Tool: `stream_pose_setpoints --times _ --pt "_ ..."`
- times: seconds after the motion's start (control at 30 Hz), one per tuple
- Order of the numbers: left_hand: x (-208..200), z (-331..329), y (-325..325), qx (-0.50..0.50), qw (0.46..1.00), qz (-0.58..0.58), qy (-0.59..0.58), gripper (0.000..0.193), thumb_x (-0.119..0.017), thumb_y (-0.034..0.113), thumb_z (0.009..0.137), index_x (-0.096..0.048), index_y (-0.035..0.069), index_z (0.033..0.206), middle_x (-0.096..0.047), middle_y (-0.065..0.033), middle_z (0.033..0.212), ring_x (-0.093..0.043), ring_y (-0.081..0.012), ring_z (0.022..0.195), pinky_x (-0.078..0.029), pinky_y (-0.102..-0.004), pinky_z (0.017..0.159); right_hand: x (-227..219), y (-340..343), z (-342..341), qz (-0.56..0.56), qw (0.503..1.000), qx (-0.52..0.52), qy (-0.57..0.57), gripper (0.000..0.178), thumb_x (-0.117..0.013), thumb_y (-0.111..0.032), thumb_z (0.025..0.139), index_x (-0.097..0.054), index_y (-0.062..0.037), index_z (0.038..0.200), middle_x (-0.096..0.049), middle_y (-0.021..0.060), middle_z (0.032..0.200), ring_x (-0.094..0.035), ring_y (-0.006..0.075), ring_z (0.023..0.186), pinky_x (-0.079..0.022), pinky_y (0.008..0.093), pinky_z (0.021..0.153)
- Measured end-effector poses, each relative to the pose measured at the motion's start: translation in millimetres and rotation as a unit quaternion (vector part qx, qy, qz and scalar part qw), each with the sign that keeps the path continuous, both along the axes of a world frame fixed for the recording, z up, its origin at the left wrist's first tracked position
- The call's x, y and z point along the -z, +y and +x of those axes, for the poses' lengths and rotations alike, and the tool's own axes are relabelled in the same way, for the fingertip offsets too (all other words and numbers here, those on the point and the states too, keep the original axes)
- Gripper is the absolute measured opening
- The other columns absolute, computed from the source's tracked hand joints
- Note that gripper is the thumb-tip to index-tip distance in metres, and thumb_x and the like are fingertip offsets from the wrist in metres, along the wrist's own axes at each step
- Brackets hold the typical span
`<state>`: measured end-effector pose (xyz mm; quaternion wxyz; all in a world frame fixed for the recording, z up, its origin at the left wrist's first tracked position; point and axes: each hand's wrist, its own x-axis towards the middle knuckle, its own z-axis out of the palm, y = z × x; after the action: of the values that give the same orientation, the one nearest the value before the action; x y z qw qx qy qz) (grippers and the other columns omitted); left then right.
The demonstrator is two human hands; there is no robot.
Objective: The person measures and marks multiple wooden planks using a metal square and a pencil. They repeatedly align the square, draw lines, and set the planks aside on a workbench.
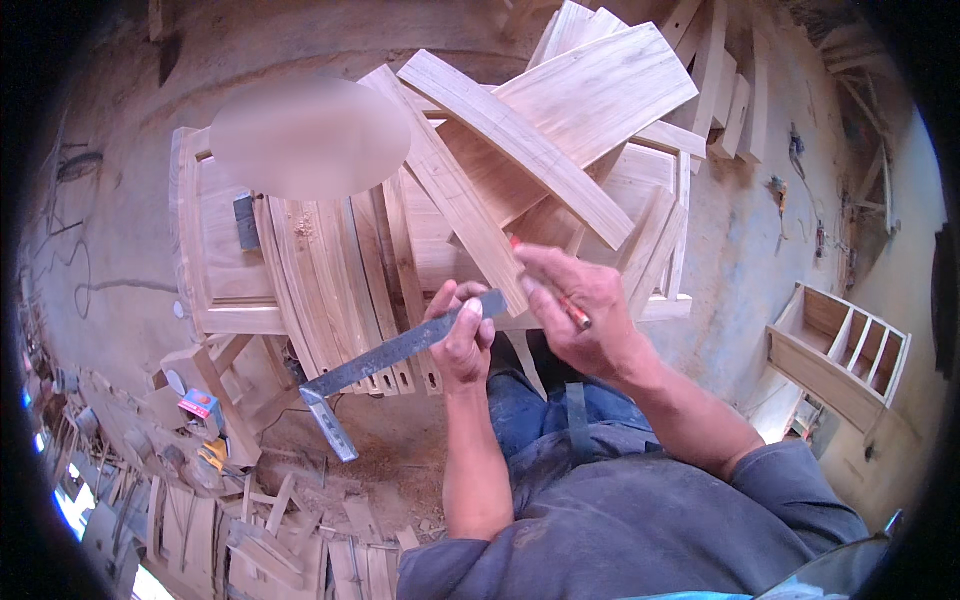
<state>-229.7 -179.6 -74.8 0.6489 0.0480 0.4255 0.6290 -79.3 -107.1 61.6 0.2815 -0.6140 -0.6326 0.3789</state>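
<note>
My left hand (462,345) is closed around one end of a dark metal try square (385,358). Its blade runs down to the left, and the lighter stock hangs at the far end. A red pencil (575,313) sits in the grip of my right hand (590,295), beside the near end of a long wooden board (462,200). That board slants away to the upper left across other pieces. Right-hand fingers appear to touch its end, though the exact contact is hidden. The square's held end lies close to the same board end.
Several slotted wooden rails (325,285) lie side by side on the left. Another board (515,145) crosses wide panels (610,85) at the back. A divided wooden box (835,360) stands right; wood pieces (265,550) litter the lower left. A blurred patch hides part of the back left.
</note>
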Motion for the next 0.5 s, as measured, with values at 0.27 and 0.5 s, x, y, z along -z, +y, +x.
stream_pose_setpoints --times 0.27,0.5 --pt "-26.1 -69.6 -24.3 0.038 0.999 -0.003 0.036 0.047 -0.061 -0.007 0.094 -0.070 0.019 0.132 -0.070 -0.0189 0.118 -0.059 -0.0120 0.061 -0.049 -0.0196 0.051 62.2 61.0 33.2 0.098 0.967 0.081 -0.220 0.047 -0.074 -0.007 0.081 -0.057 -0.0020 0.125 -0.065 0.0246 0.119 -0.061 0.0437 0.115 -0.048 0.0493 0.101" --pt "-48.6 -116.0 -57.2 0.063 0.997 0.001 0.046 0.045 -0.065 -0.002 0.093 -0.072 0.021 0.130 -0.071 -0.0175 0.114 -0.060 -0.0122 0.061 -0.050 -0.0210 0.054 63.4 63.2 22.4 0.024 0.983 0.148 -0.111 0.052 -0.073 -0.010 0.078 -0.056 0.0021 0.126 -0.064 0.0231 0.112 -0.063 0.0383 0.107 -0.051 0.0456 0.098"
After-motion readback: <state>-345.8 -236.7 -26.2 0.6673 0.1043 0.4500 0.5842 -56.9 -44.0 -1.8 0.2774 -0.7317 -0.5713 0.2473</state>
